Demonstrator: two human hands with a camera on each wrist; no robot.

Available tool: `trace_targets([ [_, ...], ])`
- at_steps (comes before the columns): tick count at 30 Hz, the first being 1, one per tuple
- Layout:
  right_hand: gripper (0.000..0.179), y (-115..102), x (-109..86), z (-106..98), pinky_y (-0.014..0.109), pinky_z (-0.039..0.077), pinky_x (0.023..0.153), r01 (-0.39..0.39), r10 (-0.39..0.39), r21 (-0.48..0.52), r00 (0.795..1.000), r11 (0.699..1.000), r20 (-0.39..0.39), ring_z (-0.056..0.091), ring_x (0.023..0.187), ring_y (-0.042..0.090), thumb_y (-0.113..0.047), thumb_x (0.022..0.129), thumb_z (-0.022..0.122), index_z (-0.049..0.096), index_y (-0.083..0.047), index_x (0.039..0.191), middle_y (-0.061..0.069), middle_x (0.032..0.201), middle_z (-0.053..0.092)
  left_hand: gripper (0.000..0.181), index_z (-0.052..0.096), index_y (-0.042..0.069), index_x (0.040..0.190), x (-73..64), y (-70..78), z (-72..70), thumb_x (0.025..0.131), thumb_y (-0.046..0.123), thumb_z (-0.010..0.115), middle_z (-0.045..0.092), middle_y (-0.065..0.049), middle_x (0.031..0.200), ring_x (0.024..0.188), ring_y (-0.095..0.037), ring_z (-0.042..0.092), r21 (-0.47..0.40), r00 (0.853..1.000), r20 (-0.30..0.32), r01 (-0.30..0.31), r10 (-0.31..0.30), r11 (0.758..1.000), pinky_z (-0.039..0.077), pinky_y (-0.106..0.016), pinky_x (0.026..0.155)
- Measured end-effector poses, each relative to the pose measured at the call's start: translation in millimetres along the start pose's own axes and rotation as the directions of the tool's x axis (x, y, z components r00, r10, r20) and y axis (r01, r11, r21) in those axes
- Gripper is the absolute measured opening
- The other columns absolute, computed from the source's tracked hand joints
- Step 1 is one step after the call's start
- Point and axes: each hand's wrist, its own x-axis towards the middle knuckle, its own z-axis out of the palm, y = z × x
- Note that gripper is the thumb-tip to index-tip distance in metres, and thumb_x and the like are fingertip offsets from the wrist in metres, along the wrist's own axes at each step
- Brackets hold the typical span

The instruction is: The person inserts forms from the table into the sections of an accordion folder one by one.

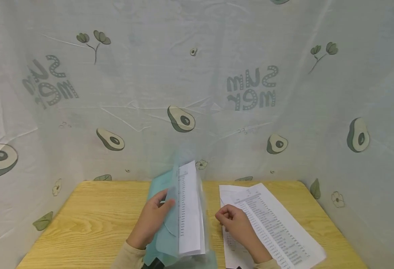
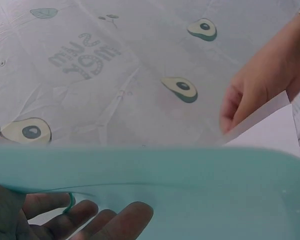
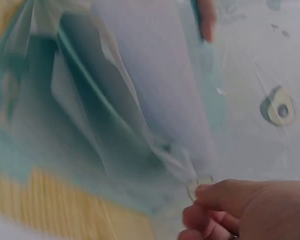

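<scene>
My left hand [image 1: 151, 220] holds a teal plastic folder [image 1: 160, 179] that stands partly open on the table, its thumb lying on one translucent leaf. In the left wrist view the fingers [image 2: 125, 220] lie against the teal cover, with a thin green elastic loop [image 2: 70, 202] by them. Printed white sheets [image 1: 188, 209] sit upright inside the folder's clear pocket. To the right of the folder, my right hand [image 1: 234, 224] is over loose papers, fingers curled and thumb against the index finger, with nothing visible between them. In the right wrist view its fingertips appear close to the pocket's corner.
Loose printed sheets [image 1: 277, 228] overlap on the right part of the wooden table [image 1: 92, 220]. A pale curtain [image 1: 143, 82] with avocado prints hangs right behind the table's back edge and down both sides.
</scene>
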Motion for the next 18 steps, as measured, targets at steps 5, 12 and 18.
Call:
trace_targets([
  [5, 0.009, 16, -5.0, -36, 0.026, 0.042, 0.058, -0.073, 0.032, -0.341, 0.992, 0.937, -0.123, 0.050, 0.065, 0.011, -0.016, 0.092, 0.076, 0.069, -0.013, 0.088, -0.005, 0.074, 0.058, 0.044, 0.054, 0.007, 0.148, 0.9, -1.7, 0.2, 0.105, 0.014, 0.060, 0.062, -0.020, 0.132, 0.100, -0.026, 0.066, -0.001, 1.000, -0.005, 0.002, -0.002, 1.000, 0.059, -0.038, 0.076],
  [12, 0.028, 38, -13.2, -54, 0.034, 0.041, 0.062, -0.150, 0.138, -0.586, 0.988, 0.796, -0.065, 0.050, 0.070, 0.016, -0.033, 0.084, 0.083, 0.063, -0.013, 0.084, -0.002, 0.075, 0.054, 0.044, 0.055, 0.006, 0.148, 0.4, -2.6, 2.6, 0.105, 0.013, 0.060, 0.062, -0.019, 0.132, 0.100, -0.025, 0.066, 0.017, 1.000, -0.011, 0.009, -0.009, 1.000, 0.059, -0.038, 0.076],
  [18, 0.034, 44, -17.2, -49, 0.036, 0.042, 0.063, -0.164, 0.172, -0.621, 0.984, 0.766, -0.048, 0.051, 0.070, 0.018, -0.037, 0.082, 0.084, 0.060, -0.013, 0.082, -0.001, 0.076, 0.055, 0.044, 0.055, 0.006, 0.148, -0.1, -2.0, 4.5, 0.105, 0.013, 0.060, 0.063, -0.019, 0.130, 0.100, -0.027, 0.066, 0.010, 1.000, -0.001, 0.007, -0.007, 1.000, 0.059, -0.039, 0.075],
])
